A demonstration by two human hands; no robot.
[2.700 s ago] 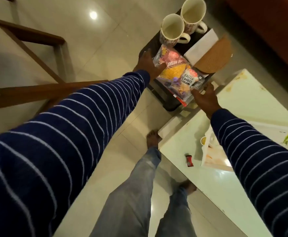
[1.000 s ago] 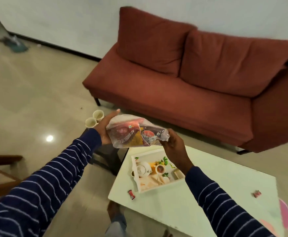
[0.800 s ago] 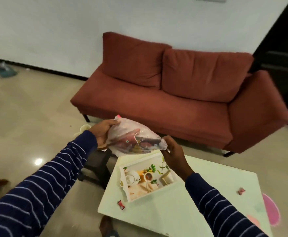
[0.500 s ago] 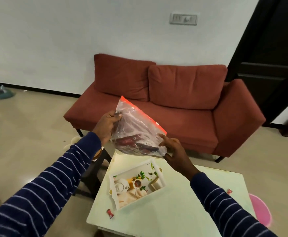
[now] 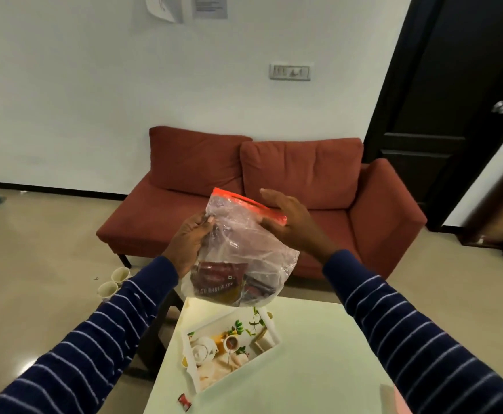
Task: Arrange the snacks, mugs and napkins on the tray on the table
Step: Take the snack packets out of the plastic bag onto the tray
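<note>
Hanging upright, red zip seal uppermost: snack bag (image 5: 238,255), left hand (image 5: 189,243) pinching, right hand (image 5: 289,219) open-fingered.

Bag (image 5: 244,243): thin clear plastic, crinkly, glossy w/ highlights; orange-red plastic zip strip along top. Packets (image 5: 217,282) inside: dark red printed foil-like wrap, slight sheen. Counter (image 5: 319,369): smooth pale top, semi-gloss. Tray (image 5: 229,348) near counter's far left corner: white, smooth, printed base w/ teapot & leaves pic. Small wrapper (image 5: 184,402) at counter's near left edge: shiny red. Sofa (image 5: 274,186): rust-red woven cloth, matt. Sleeves (image 5: 100,339): navy knit cloth, thin white stripes. Floor (image 5: 35,264): polished tile, glossy, reflects light. Mugs (image 5: 114,282): glazed ceramic by the look. Door (image 5: 453,100): dark, matt; knob metal, shiny.
</note>
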